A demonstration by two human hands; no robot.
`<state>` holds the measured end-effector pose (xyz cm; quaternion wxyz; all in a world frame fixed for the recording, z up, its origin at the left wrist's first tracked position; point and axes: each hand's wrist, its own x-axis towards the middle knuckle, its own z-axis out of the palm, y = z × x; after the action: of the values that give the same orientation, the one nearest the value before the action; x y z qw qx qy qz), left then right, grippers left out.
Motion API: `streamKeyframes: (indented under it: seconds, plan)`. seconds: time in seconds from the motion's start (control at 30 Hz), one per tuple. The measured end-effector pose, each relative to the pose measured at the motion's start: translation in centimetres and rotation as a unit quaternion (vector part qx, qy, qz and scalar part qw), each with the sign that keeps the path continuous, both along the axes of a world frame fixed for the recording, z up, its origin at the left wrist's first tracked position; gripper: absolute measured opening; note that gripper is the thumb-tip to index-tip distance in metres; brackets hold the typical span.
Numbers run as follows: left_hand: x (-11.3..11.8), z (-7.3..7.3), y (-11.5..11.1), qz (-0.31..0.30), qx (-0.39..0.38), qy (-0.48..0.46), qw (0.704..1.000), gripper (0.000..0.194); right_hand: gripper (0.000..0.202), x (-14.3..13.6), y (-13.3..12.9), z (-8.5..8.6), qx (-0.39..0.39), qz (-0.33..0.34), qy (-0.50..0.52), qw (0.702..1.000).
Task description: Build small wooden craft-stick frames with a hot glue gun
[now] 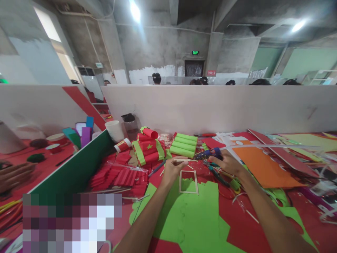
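Item: thin wooden stick (181, 160), pale, straight, slender as a craft splint. You hold it level just above the counter (237, 225), its near end pinched in your left hand (172, 168), its far end toward your right hand (226, 162). Judged very light, stiff along its length but easy to snap if bent; best taken near an end with fingertips only, lightly, so the middle stays free.

Left grip: thumb and fingers closed on the stick.

Right grip: curled around a dark glue gun (209, 153), nozzle pointing toward the stick's far end; whether nozzle and stick touch cannot be told.

Just below the stick: a small rectangular frame (188, 182) of the same pale sticks, lying flat on a green paper sheet (195, 218). Likely as fragile at its joints.

Beside the right hand: green-handled scissors (223, 179).

Beyond the hands: a row of green paper rolls (183, 144), a red bundle with a yellow star (149, 149), pleated red paper strips (121, 175), an orange sheet (260, 165), a white cup (115, 130).

Far edge: a white partition (210, 109).
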<state>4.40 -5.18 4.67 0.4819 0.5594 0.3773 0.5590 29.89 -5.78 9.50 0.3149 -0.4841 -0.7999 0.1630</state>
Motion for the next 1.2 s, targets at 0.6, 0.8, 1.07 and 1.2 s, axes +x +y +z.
streamKeyframes:
  seconds: [0.6, 0.8, 1.07, 1.2]
  plan:
    - [0.1, -0.17, 0.04, -0.001, -0.003, -0.008, 1.0, 0.031, 0.041, -0.45, -0.07, 0.09, 0.045, -0.009, -0.037, 0.998]
    - [0.04, -0.24, 0.01, -0.001, -0.005, -0.005, 1.0, 0.029, 0.043, -0.3, 0.02, 0.16, 0.047, -0.011, -0.046, 0.998]
    - [-0.06, -0.75, 0.44, -0.011, 0.001, 0.003, 1.0, 0.03, 0.042, -0.4, -0.01, 0.2, 0.044, -0.015, -0.044, 0.998]
    - [-0.03, -0.81, 0.49, -0.009, 0.004, 0.001, 1.0, 0.029, 0.044, -0.49, -0.11, 0.31, 0.039, -0.01, -0.041, 0.998]
